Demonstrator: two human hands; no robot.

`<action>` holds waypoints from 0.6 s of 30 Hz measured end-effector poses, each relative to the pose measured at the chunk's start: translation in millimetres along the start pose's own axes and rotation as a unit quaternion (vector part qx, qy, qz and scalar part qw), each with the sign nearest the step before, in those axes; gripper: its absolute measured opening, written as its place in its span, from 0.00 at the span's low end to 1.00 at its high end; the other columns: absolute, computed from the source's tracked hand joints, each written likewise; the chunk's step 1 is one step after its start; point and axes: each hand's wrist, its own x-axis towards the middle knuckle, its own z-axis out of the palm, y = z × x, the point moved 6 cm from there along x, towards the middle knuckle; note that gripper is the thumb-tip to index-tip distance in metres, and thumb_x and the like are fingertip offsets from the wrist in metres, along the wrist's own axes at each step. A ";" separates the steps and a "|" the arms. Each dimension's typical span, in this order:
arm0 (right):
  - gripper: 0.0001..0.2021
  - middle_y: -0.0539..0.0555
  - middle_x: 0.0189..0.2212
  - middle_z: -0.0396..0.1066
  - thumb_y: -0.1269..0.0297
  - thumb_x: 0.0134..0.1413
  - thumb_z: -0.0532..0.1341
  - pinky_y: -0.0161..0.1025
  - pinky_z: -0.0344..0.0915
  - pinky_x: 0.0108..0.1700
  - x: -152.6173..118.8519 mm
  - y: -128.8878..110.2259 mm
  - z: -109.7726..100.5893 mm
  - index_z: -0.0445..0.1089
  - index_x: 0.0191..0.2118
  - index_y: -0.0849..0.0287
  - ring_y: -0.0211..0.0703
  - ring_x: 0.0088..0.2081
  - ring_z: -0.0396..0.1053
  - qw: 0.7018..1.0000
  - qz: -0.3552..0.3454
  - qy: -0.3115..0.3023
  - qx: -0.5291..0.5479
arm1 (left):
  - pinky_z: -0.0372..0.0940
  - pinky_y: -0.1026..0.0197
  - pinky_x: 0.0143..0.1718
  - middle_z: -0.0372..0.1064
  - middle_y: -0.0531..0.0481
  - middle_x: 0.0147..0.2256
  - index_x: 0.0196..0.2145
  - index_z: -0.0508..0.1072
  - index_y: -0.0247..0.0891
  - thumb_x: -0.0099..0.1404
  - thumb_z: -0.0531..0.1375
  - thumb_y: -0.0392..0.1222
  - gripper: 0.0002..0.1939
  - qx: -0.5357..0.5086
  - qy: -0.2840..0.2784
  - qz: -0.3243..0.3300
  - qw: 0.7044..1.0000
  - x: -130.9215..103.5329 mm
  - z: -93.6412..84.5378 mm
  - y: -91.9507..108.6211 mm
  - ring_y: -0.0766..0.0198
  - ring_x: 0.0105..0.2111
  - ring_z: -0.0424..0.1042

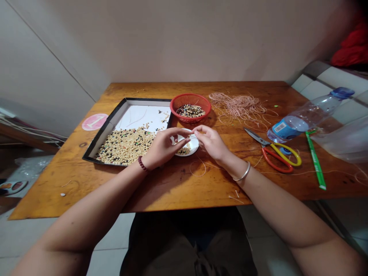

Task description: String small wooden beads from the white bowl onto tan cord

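Both hands meet over a small white plate [195,145] that holds some beads. My left hand [163,147], with a dark red bead bracelet at its wrist, has thumb and forefinger curved toward the right fingertips. What it grips there is too small to make out. My right hand [211,142], wearing a silver bangle, pinches a thin thread at its fingertips. Below the hands the thread [198,175] loops on the wood and trails off to the right. Left of the plate lies a black-edged tray [135,111] full of cream, black and coloured beads [129,143].
Behind the plate stands a red basket [189,97] of beads. A tangled heap of pink thread [240,105] lies right of it. Farther right are scissors [266,143], a tilted water bottle [304,115] and a green strip [316,161]. A pink number tag [94,122] sits at left.
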 end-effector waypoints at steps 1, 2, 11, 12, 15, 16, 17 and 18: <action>0.15 0.45 0.18 0.59 0.52 0.50 0.64 0.32 0.50 0.22 -0.4 -0.6 0.5 0.65 0.33 0.58 0.32 0.21 0.58 1.000 0.001 -0.001 -0.001 | 0.63 0.67 0.31 0.77 0.47 0.40 0.44 0.77 0.39 0.65 0.61 0.44 0.12 0.000 0.000 0.005 1.000 0.0 0.3 0.2 0.70 0.31 0.70; 0.16 0.44 0.18 0.59 0.51 0.49 0.64 0.32 0.50 0.22 -0.8 -1.2 1.1 0.65 0.33 0.58 0.32 0.20 0.57 1.000 0.000 -0.004 -0.002 | 0.63 0.67 0.31 0.77 0.48 0.40 0.44 0.77 0.39 0.65 0.61 0.44 0.12 0.001 -0.001 0.011 1.000 0.0 0.7 0.4 0.70 0.31 0.70; 0.23 0.48 0.23 0.68 0.43 0.43 0.67 0.32 0.54 0.25 -1.7 -4.9 2.3 0.68 0.33 0.60 0.33 0.23 0.60 0.999 -0.032 -0.015 -0.032 | 0.63 0.67 0.30 0.76 0.50 0.34 0.38 0.76 0.38 0.64 0.62 0.42 0.07 0.017 0.009 0.022 1.000 -0.2 0.8 -1.4 0.70 0.29 0.69; 0.23 0.49 0.24 0.68 0.42 0.43 0.66 0.32 0.56 0.26 -1.5 -6.9 2.0 0.69 0.32 0.60 0.34 0.25 0.62 0.998 -0.043 -0.013 -0.035 | 0.62 0.67 0.30 0.76 0.50 0.34 0.38 0.76 0.38 0.64 0.62 0.42 0.07 0.018 0.012 0.020 1.000 -0.1 0.4 -1.4 0.71 0.29 0.69; 0.26 0.50 0.20 0.65 0.37 0.49 0.60 0.33 0.57 0.27 -1.4 -11.3 0.4 0.73 0.31 0.61 0.36 0.26 0.64 0.997 -0.054 -0.006 -0.049 | 0.62 0.68 0.29 0.75 0.51 0.34 0.37 0.75 0.37 0.63 0.62 0.42 0.07 0.015 0.023 0.016 1.000 0.3 -0.6 -1.4 0.72 0.28 0.68; 0.28 0.49 0.18 0.62 0.36 0.50 0.58 0.34 0.57 0.27 -1.4 -11.8 -0.5 0.74 0.31 0.61 0.36 0.26 0.63 0.997 -0.052 -0.003 -0.056 | 0.62 0.68 0.29 0.75 0.50 0.34 0.38 0.74 0.37 0.63 0.63 0.42 0.07 0.011 0.027 0.014 0.999 0.3 -1.0 -1.5 0.72 0.28 0.68; 0.29 0.48 0.16 0.59 0.35 0.51 0.57 0.34 0.56 0.27 -1.5 -12.1 -1.4 0.74 0.31 0.61 0.37 0.26 0.63 0.997 -0.050 0.001 -0.061 | 0.62 0.68 0.28 0.75 0.50 0.35 0.38 0.73 0.37 0.63 0.63 0.42 0.07 0.007 0.031 0.012 0.999 0.4 -1.3 -1.7 0.72 0.28 0.67; 0.29 0.48 0.14 0.57 0.35 0.50 0.57 0.34 0.56 0.28 -1.6 -12.3 -2.2 0.75 0.31 0.61 0.37 0.25 0.63 0.997 -0.050 0.003 -0.064 | 0.61 0.69 0.27 0.74 0.50 0.35 0.38 0.72 0.37 0.63 0.63 0.42 0.08 0.003 0.036 0.011 0.999 0.3 -1.7 -1.8 0.72 0.28 0.67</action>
